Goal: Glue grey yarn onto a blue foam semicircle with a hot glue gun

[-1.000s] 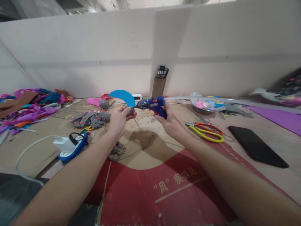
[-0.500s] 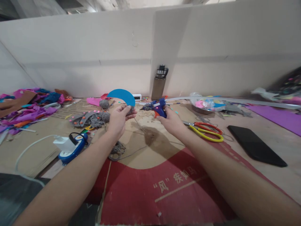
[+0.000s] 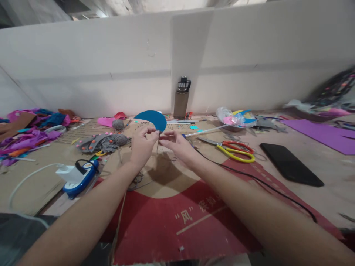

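Note:
My left hand (image 3: 142,146) is closed on the lower edge of a blue crescent-shaped foam piece (image 3: 152,118), holding it upright above the cardboard. My right hand (image 3: 176,145) reaches in from the right, its fingertips meeting the left hand's just under the crescent. They pinch a thin grey yarn (image 3: 158,145) that hangs down between the two hands. A black cord (image 3: 249,176) runs along the table beside my right forearm. The glue gun is out of sight.
Red-and-yellow scissors (image 3: 235,148) and a black phone (image 3: 291,170) lie to the right. A bottle (image 3: 181,98) stands at the back wall. At left are grey felt pieces (image 3: 101,142), yarn balls (image 3: 118,124), a blue-white device (image 3: 79,176) and colourful scraps (image 3: 27,131).
My right hand has let go of the blue glue gun and come left to meet my left hand at the crescent. The camera view has shifted slightly right.

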Tool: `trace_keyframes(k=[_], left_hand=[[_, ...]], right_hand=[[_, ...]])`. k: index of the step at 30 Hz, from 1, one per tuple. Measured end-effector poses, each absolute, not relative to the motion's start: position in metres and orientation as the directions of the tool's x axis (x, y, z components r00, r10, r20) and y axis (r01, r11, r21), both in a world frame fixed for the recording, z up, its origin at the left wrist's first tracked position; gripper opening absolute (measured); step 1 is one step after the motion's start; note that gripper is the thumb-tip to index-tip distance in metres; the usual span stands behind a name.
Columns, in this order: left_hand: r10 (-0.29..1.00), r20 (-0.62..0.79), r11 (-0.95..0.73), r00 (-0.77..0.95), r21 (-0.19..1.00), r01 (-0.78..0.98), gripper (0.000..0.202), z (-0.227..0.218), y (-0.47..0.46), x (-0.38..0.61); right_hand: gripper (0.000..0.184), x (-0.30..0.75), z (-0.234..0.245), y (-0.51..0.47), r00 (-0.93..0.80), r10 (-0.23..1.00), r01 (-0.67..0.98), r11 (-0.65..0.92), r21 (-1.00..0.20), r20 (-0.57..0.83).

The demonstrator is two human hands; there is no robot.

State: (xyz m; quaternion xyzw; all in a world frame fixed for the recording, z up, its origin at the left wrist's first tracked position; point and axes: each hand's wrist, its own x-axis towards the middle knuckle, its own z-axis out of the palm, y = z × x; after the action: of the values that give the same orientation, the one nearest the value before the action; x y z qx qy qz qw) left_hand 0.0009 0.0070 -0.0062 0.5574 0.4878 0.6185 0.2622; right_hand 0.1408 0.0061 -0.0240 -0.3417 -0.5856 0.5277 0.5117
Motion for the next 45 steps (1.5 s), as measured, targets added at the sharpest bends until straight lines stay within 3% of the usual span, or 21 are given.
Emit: trace_keyframes(k=[3, 6, 11, 19, 27, 38, 45], left_hand=[[0.811, 0.562, -0.459, -0.162, 0.783, 0.421, 0.008, -0.005, 0.003, 0.004], [0.838, 0.530, -0.432, -0.126, 0.788, 0.439, 0.018, -0.007, 0.003, 0.005], [0.868, 0.483, -0.418, -0.118, 0.838, 0.351, 0.027, -0.014, 0.008, 0.004], [0.911, 0.397, -0.387, -0.111, 0.916, 0.102, 0.022, -0.016, 0.009, 0.010], [0.945, 0.314, -0.321, -0.091, 0.945, -0.067, 0.018, -0.015, 0.008, 0.012], [0.969, 0.222, -0.177, 0.110, 0.931, -0.319, 0.019, -0.014, 0.010, 0.011], [0.979, 0.128, -0.060, 0.159, 0.925, -0.376, 0.026, -0.016, 0.009, 0.013]], right_hand=[[0.033, 0.127, -0.019, -0.003, -0.275, 0.946, -0.266, 0.096, -0.959, 0.171], [0.027, 0.132, -0.019, -0.001, -0.101, 0.981, -0.125, 0.153, -0.980, 0.166], [0.010, 0.144, -0.018, 0.007, -0.019, 0.949, -0.012, 0.315, -0.949, 0.315], [0.014, 0.145, -0.019, 0.010, 0.012, 0.935, -0.041, 0.355, -0.934, 0.355], [0.014, 0.146, -0.019, 0.011, 0.019, 0.946, -0.096, 0.325, -0.941, 0.324], [0.015, 0.151, -0.010, 0.002, -0.171, 0.964, -0.370, 0.127, -0.920, 0.202], [0.013, 0.151, -0.010, 0.000, -0.175, 0.948, -0.266, 0.215, -0.940, 0.266]])
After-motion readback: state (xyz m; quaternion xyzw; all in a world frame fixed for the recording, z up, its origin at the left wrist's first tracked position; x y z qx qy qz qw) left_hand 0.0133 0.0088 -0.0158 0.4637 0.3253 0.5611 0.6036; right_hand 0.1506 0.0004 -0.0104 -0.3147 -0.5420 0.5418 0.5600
